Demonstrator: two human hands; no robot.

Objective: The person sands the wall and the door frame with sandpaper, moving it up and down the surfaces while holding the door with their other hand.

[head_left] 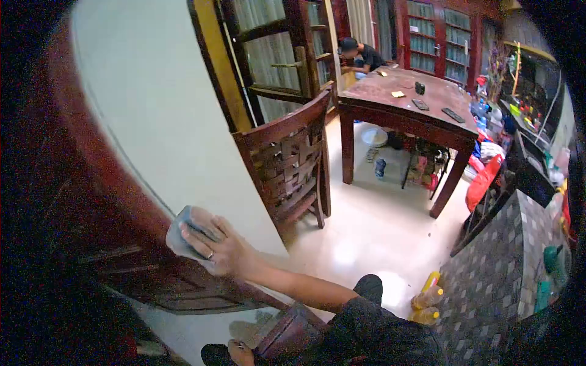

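My left hand (221, 247) reaches out to the left, its fingers closed over a grey-blue cloth (178, 235). A ring shows on one finger. The cloth is pressed where a white wall-like panel (159, 110) meets a reddish-brown wooden frame (116, 177). Below the hand runs dark panelled wood (195, 296). A brown box-like wooden piece (293, 332) lies under my forearm. My right hand is out of view.
A wooden chair (293, 165) with a woven back stands beside a wooden table (390, 85) bearing phones (453, 114). A person (366, 56) crouches behind it. Bottles (427, 299) with yellow caps stand on the floor by a grey patterned surface (488, 268). A red bag (483, 183) lies right.
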